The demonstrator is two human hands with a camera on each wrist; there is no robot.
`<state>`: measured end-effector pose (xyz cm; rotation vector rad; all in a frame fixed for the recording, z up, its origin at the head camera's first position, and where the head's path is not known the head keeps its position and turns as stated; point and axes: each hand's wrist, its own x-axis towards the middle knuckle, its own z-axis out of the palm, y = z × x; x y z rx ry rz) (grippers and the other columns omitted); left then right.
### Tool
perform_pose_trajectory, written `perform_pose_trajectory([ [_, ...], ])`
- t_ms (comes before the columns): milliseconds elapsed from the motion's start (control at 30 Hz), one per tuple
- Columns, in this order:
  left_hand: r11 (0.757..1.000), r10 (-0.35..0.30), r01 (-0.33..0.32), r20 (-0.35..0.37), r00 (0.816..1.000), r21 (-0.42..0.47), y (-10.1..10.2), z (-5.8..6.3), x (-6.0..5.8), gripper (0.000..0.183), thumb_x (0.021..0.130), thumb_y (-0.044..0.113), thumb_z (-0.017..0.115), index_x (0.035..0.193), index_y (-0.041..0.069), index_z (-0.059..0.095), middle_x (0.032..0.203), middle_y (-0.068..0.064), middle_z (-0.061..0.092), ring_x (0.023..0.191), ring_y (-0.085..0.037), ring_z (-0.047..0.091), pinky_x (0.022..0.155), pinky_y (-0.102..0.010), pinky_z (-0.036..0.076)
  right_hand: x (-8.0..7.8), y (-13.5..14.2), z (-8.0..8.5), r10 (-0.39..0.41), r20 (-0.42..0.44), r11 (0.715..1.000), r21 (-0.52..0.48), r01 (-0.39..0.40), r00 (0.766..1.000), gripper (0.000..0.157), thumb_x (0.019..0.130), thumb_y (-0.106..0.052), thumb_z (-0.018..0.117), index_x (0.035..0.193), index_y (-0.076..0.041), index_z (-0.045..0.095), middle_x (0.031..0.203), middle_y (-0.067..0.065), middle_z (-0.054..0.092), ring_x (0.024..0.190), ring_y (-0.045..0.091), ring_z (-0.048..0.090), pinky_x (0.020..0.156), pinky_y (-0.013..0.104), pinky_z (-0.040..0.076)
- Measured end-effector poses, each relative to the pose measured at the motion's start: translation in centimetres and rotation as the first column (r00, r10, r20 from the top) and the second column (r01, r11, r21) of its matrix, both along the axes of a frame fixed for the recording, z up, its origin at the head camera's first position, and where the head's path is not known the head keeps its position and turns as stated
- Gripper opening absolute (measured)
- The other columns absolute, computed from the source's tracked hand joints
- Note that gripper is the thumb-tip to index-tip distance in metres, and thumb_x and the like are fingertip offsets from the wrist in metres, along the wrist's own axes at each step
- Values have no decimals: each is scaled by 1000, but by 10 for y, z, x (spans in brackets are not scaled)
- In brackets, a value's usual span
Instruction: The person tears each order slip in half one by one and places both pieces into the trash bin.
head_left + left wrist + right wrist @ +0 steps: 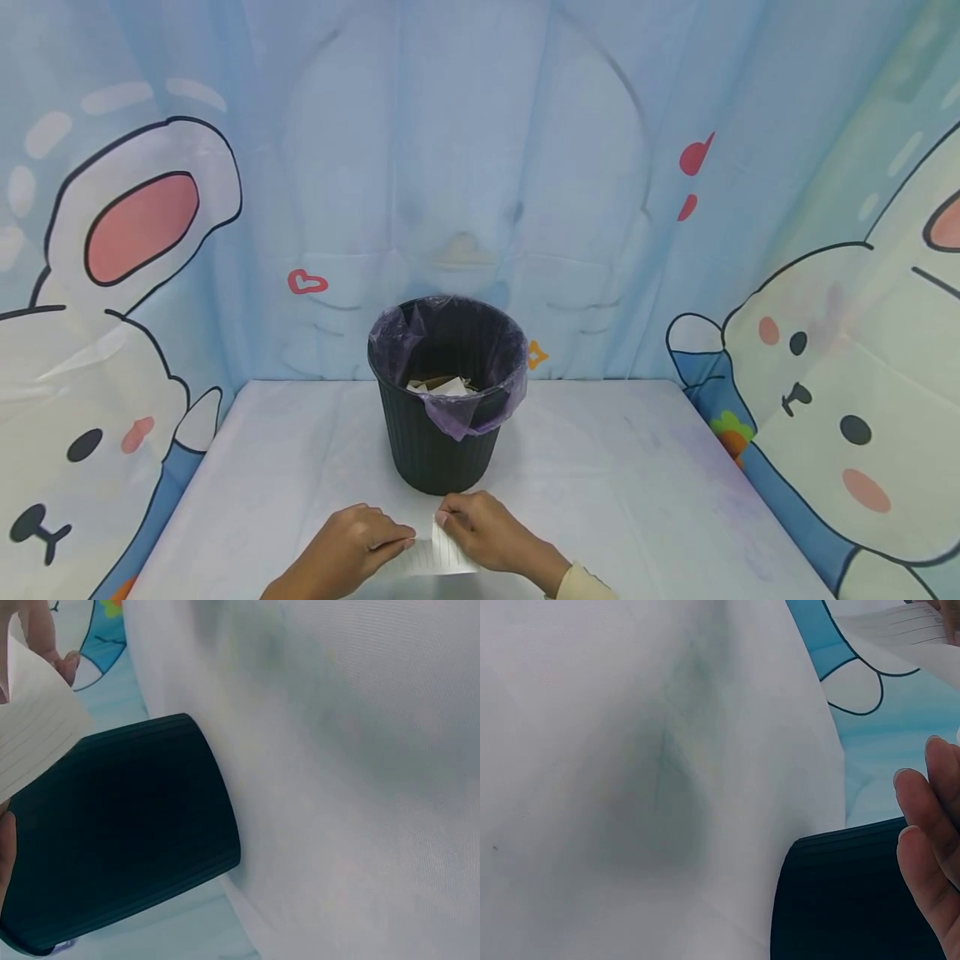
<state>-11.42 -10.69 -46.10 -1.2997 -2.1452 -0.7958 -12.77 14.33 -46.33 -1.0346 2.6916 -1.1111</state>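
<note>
In the head view, a piece of white lined paper (452,560) is stretched between both hands, in front of a black trash bin. My left hand (352,543) pinches its left part between thumb and fingers. The right hand (491,533) pinches the upper edge nearer the middle, where the sheet stands up in a fold or flap; whether it is torn there I cannot tell. The left wrist view shows the lined paper (41,739) curving at the left edge. In the right wrist view, the right hand's fingers (928,862) are partly seen, with the paper (900,631) above them.
The black trash bin (438,454) stands upright just beyond the hands, lined with a purple plastic bag (457,412). Scraps of paper (450,387) lie inside it. A white cloth (615,483) covers the table, and a blue curtain (465,167) with cartoon rabbits hangs behind.
</note>
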Motion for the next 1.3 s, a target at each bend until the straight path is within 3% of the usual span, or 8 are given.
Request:
perform_pose_trajectory([
  [1300, 1000, -10, 10, 11, 1000, 22, 0, 6, 4, 14, 78, 8, 83, 90, 15, 81, 79, 11, 75, 67, 8, 57, 66, -8, 45, -3, 3, -3, -14, 11, 1000, -14, 14, 1000, 19, 102, -15, 57, 89, -10, 70, 78, -7, 66, 66, -6, 49, 62, 14, 47],
])
